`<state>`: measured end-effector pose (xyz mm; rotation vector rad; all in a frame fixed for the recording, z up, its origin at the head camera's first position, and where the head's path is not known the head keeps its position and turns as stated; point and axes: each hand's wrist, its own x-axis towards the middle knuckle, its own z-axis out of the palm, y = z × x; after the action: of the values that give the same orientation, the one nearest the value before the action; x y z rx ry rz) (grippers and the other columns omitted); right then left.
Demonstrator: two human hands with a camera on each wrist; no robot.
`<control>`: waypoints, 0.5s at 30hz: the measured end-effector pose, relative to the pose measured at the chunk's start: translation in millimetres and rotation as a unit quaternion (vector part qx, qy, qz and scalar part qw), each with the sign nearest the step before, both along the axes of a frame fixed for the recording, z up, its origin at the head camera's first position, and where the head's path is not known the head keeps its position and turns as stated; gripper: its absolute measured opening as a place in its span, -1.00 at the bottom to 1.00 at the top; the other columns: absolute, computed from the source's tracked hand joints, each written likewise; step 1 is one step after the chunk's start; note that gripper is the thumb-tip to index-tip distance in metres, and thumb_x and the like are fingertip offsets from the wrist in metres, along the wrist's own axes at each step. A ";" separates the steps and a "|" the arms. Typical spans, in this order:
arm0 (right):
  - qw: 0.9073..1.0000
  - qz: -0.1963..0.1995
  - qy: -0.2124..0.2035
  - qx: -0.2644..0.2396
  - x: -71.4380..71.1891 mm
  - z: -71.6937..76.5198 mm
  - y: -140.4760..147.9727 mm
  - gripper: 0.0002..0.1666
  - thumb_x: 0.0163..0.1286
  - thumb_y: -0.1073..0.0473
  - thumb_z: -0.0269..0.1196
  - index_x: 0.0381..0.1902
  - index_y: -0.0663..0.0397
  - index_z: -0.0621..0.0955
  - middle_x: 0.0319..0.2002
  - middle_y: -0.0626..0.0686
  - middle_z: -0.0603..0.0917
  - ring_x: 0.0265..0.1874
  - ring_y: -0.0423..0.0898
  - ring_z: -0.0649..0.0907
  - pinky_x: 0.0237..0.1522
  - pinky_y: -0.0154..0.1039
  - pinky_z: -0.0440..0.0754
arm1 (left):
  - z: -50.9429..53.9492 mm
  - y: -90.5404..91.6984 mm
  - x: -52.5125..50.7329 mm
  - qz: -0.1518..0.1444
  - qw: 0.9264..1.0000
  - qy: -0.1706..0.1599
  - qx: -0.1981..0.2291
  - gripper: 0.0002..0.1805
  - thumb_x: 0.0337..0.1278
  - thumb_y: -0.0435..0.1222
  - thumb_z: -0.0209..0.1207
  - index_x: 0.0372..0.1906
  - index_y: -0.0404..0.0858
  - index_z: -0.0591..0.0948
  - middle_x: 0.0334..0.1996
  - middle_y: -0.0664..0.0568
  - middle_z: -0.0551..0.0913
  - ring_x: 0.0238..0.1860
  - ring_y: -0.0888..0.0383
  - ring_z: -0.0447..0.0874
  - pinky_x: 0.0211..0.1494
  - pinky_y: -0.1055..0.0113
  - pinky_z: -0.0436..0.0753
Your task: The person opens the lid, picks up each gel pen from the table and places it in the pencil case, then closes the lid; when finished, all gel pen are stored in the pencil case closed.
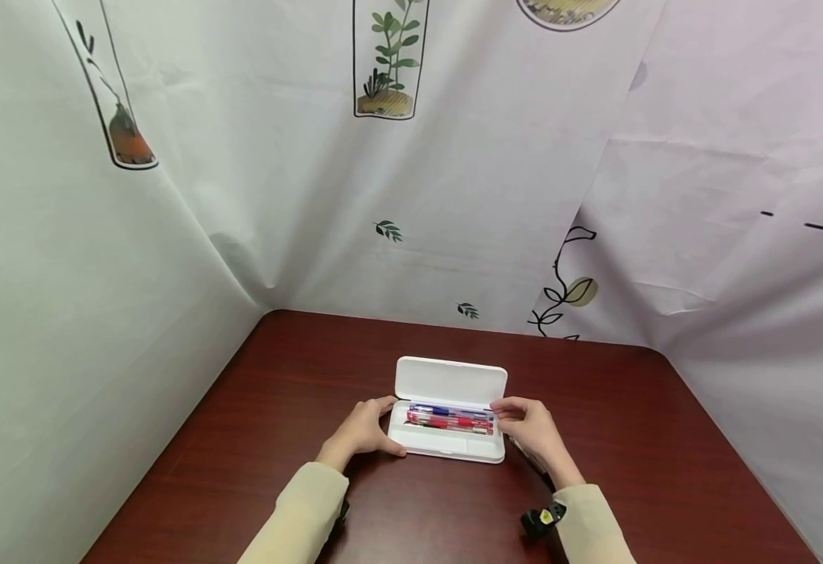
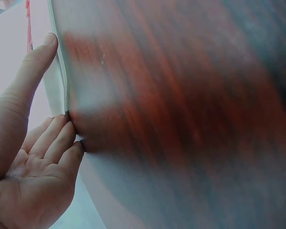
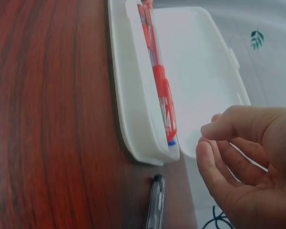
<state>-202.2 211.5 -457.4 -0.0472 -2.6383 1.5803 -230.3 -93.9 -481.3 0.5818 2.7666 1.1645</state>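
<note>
A white pencil case [image 1: 429, 445] lies on the table with its lid [image 1: 450, 381] raised at the back. Inside are red pens [image 1: 450, 423] and blue pens [image 1: 445, 410], grouped along the hinge side. My left hand [image 1: 364, 429] holds the case's left end, thumb at the front corner and fingers at the back. At the opposite end, my right hand [image 1: 530, 427] hovers by the back corner. The right wrist view shows its thumb and fingers loosely curled near the lid, with nothing held. A black pen [image 3: 156, 205] lies on the table just beyond the case's right end, partly below that hand.
The dark red wooden table [image 1: 299, 360] extends around the case. White printed cloth [image 1: 489, 196] hangs behind it and along both sides. A small black device [image 1: 542, 518] is strapped to the right wrist, over the pale sleeve [image 1: 591, 521].
</note>
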 end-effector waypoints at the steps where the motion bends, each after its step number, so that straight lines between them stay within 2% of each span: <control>1: 1.000 -0.001 0.000 -0.003 0.5 0.0 1.5 -0.73 0.14 0.51 0.31 -0.16 0.30 0.71 -0.24 0.19 0.74 -0.29 -0.05 0.69 -0.30 -0.36 0.64 | 0.3 0.0 0.3 0.001 1.000 -0.002 0.000 0.01 -0.57 -0.18 0.66 0.22 -0.43 0.50 0.15 -0.22 0.61 0.23 -0.07 0.53 0.29 0.01 0.48; 8: 1.000 -0.002 0.002 0.013 5.9 -3.4 12.4 -0.67 0.11 0.52 0.24 -0.14 0.31 0.70 -0.20 0.21 0.74 -0.21 0.01 0.71 -0.25 -0.38 0.65 | -0.3 0.2 0.6 0.001 1.000 -0.002 0.001 0.02 -0.57 -0.19 0.66 0.23 -0.44 0.49 0.15 -0.22 0.61 0.23 -0.07 0.53 0.30 0.01 0.48; 15: 0.999 -0.003 -0.002 0.037 14.3 -4.2 25.2 -0.66 0.10 0.50 0.28 -0.12 0.30 0.70 -0.17 0.21 0.74 -0.18 0.01 0.72 -0.22 -0.38 0.65 | 1.1 -0.1 1.0 0.000 1.000 0.003 0.001 0.03 -0.58 -0.19 0.66 0.23 -0.46 0.48 0.14 -0.23 0.61 0.23 -0.08 0.53 0.30 0.01 0.48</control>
<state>-187.9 236.7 -461.6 -0.0547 -2.6941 1.4820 -229.2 -94.0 -480.2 0.5855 2.7716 1.1681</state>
